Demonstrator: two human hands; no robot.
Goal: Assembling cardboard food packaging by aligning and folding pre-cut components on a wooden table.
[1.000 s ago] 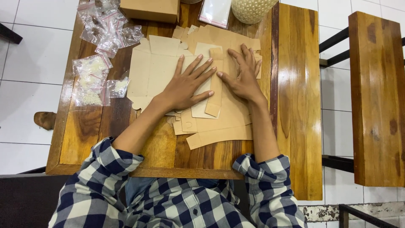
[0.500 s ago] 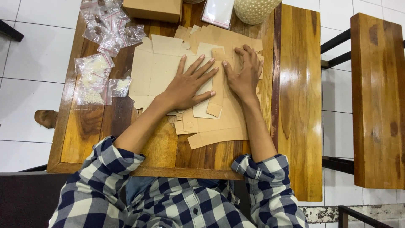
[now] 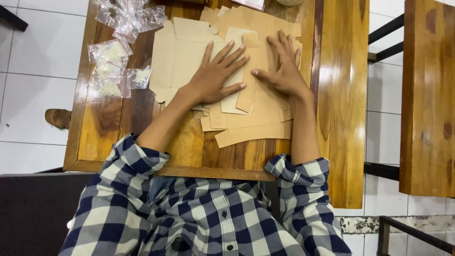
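seen from above, a person in a blue-and-white checked shirt leans over a wooden surface with both bare hands laid flat on a loose stack of brown cardboard cut-outs. the left hand rests palm down on the middle of the stack, its fingers spread wide and pointing up and to the right, gripping nothing. the right hand lies just beside it on the right part of the stack, its fingers held loosely together and pressed flat on the card, the thumb stretched left toward the left hand. between the two hands a narrow folded strip of cardboard runs down the stack, with the tips of the left hand's fingers touching its edge. the cut-outs sit at the centre of the surface and fan out toward its far edge, with one long strip sticking out at the near side. small clear plastic bags holding pale contents lie well apart from the hands at the left of the surface. a wooden bench stands to the right across a gap of white floor tiles.
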